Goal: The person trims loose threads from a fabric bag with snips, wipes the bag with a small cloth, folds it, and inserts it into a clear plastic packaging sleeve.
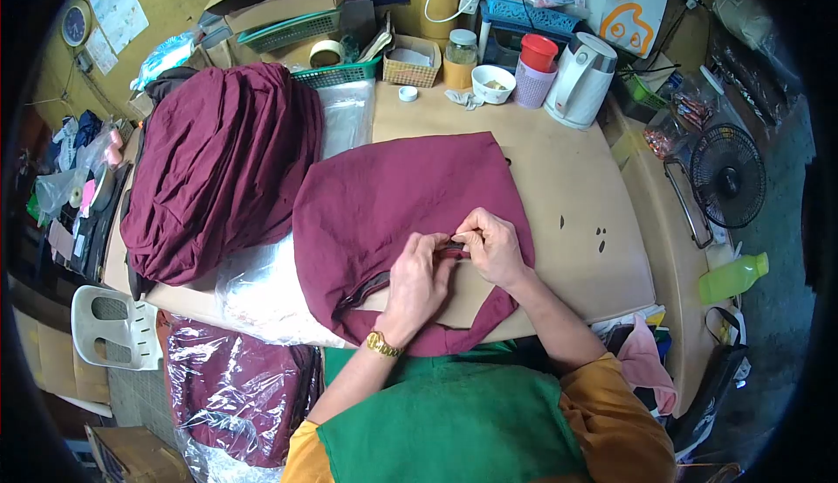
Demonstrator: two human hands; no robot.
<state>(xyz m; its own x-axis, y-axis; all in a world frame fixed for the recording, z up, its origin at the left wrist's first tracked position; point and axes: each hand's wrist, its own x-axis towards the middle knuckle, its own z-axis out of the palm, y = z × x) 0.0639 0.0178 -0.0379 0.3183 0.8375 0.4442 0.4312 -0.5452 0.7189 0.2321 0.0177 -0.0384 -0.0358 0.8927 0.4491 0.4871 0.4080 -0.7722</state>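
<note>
A maroon fabric bag (401,186) lies on the table in front of me, its strap loop toward my body. Along its opening runs a dark zipper (371,287). My left hand (421,280), with a gold watch (382,343) on the wrist, has its fingers closed on the opening's edge. Right beside it, my right hand (491,246) pinches the same edge near the zipper's right end. Whatever small part sits between those fingertips is hidden.
A tall pile of maroon bags (218,169) stands at left on clear plastic sheets (262,282). A plastic-wrapped maroon bag (236,396) sits below the table edge. Along the back are a white kettle (580,82), a jar (460,60) and baskets (412,68). A fan (727,175) is at right.
</note>
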